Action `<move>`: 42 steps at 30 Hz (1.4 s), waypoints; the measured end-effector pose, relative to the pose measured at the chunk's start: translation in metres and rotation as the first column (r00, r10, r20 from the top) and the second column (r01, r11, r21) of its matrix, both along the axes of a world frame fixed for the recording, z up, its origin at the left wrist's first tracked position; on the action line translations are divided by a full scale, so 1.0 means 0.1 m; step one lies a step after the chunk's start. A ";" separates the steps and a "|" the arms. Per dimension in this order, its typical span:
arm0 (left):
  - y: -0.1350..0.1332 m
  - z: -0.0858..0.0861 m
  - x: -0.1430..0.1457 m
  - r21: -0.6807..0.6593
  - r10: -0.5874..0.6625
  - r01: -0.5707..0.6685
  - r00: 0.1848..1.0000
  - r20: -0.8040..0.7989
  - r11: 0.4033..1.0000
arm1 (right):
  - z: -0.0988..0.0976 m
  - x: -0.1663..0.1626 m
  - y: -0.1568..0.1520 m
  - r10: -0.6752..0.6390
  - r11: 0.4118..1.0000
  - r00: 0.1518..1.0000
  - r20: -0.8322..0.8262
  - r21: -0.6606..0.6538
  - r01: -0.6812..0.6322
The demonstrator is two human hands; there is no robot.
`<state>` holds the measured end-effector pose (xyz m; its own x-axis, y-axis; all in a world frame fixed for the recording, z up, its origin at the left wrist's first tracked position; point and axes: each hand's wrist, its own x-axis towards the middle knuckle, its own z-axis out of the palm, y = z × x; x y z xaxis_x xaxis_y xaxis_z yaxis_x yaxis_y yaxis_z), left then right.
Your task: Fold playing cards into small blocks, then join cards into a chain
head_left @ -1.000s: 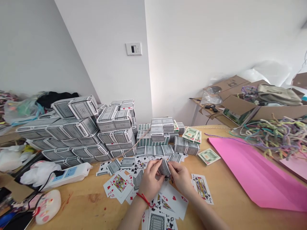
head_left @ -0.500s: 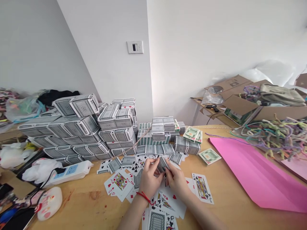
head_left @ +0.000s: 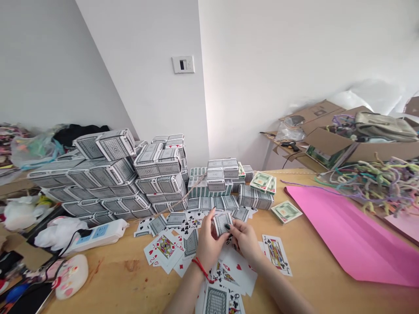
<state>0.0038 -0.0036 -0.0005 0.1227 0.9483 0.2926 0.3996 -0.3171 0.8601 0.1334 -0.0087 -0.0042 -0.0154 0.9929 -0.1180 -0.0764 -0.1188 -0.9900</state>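
Observation:
Between both hands is a playing card (head_left: 222, 223), its grey patterned back facing up; whether more than one card is there I cannot tell. My left hand (head_left: 211, 240) grips its left side, a red string bracelet on the wrist. My right hand (head_left: 244, 240) pinches its right edge, a dark-nailed thumb lying on top. Loose playing cards (head_left: 234, 272) spread over the table beneath the hands, some face up, some face down. A jack of clubs (head_left: 276, 255) lies to the right of my right hand, and a jack of diamonds (head_left: 166, 246) to the left.
Stacked blocks of patterned cards (head_left: 108, 172) rise at the back left, with smaller blocks (head_left: 222, 168) behind the hands. Green card packs (head_left: 286, 212) and pink paper (head_left: 347, 235) lie right. A white power strip (head_left: 98, 235) sits left. Tangled yarn (head_left: 376, 183) and an open carton (head_left: 376, 150) stand far right.
The card in my hands has turned so that its patterned back shows more fully. My right thumb now rests on its face-up side. The view has shifted slightly.

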 end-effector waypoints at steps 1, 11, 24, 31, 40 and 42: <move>0.01 0.01 0.00 -0.040 -0.004 0.006 0.999 0.040 0.999 | 0.00 0.01 0.00 0.019 1.000 0.999 -0.031 -0.008 -0.019; 0.06 -0.02 -0.04 -0.134 0.228 -0.231 0.973 -0.039 0.964 | 0.01 -0.06 -0.03 0.201 0.977 0.980 0.002 0.071 -0.200; 0.01 0.04 -0.06 -0.201 0.154 -0.116 0.971 0.184 0.973 | 0.01 -0.07 0.00 0.073 0.996 0.984 -0.163 0.064 -0.063; 0.03 0.03 -0.09 -0.190 0.170 -0.127 0.957 0.236 0.974 | 0.07 -0.04 0.17 -0.065 0.998 0.964 -0.256 -0.001 0.067; 0.15 0.00 -0.14 -0.307 0.353 -0.238 0.842 0.408 0.922 | 0.07 -0.06 0.54 -0.185 0.981 0.969 -0.162 -0.091 0.172; 0.17 0.00 -0.14 -0.329 0.367 -0.236 0.828 0.424 0.914 | 0.05 -0.09 0.59 -0.202 0.978 0.968 -0.150 -0.086 0.191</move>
<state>-0.0101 0.0129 -0.0002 -0.2713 0.9624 -0.0128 -0.0313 0.0045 0.9995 0.1244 0.0504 0.0010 0.1549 0.9677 -0.1989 -0.2588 -0.1546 -0.9535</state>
